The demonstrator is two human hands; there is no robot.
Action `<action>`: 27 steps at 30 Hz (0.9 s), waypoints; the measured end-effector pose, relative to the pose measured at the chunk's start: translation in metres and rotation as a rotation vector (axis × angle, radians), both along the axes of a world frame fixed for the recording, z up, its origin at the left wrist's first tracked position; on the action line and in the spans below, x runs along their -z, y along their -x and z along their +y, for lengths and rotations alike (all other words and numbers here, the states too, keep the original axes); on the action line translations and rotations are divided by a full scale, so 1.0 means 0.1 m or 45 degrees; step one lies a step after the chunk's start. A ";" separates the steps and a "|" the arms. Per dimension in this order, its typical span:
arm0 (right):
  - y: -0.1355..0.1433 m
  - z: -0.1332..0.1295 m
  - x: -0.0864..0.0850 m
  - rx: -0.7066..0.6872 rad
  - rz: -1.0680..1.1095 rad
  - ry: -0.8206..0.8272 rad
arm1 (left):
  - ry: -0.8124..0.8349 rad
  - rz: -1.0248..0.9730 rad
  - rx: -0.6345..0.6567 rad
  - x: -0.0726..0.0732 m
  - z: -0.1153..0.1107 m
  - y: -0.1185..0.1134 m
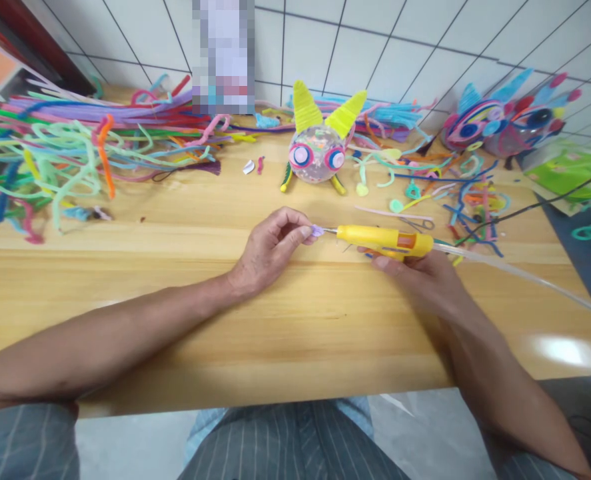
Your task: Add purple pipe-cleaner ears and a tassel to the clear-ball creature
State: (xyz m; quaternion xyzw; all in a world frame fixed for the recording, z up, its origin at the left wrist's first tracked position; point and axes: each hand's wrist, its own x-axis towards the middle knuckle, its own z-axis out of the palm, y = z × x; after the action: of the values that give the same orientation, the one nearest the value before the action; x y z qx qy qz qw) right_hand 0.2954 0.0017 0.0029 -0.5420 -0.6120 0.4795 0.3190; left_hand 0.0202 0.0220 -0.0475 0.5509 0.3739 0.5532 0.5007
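Note:
Near the middle of the view, my left hand (274,252) pinches a small purple piece (317,231) between thumb and fingers. My right hand (425,277) is wrapped round the handle of a yellow glue gun (370,237), whose metal tip points left and meets the purple piece. A long clear glue stick (520,267) runs out of the gun's back to the right. Beyond my hands stands a clear round figure (320,143) with yellow ears, pink and blue ringed eyes and dark green and yellow feet.
Bundles of coloured pipe cleaners (90,140) cover the table's (175,353) back left. Loose pieces and scissors (415,224) lie at the right. Two more decorated figures (485,127) stand at the back right, near a green bag (570,170). A dark cable crosses there.

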 end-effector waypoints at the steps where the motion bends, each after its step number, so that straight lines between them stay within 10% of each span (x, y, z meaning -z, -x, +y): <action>1: 0.00 0.00 0.00 -0.001 0.002 0.003 | 0.001 0.000 0.002 0.00 0.00 0.00; 27: 0.02 0.00 -0.02 -0.017 0.006 0.008 | 0.138 -0.107 0.118 -0.02 0.02 0.00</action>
State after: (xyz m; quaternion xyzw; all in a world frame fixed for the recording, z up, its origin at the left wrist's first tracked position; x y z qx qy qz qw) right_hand 0.2938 0.0021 0.0053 -0.5377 -0.6134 0.4848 0.3157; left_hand 0.0206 0.0236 -0.0454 0.5161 0.3559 0.5310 0.5701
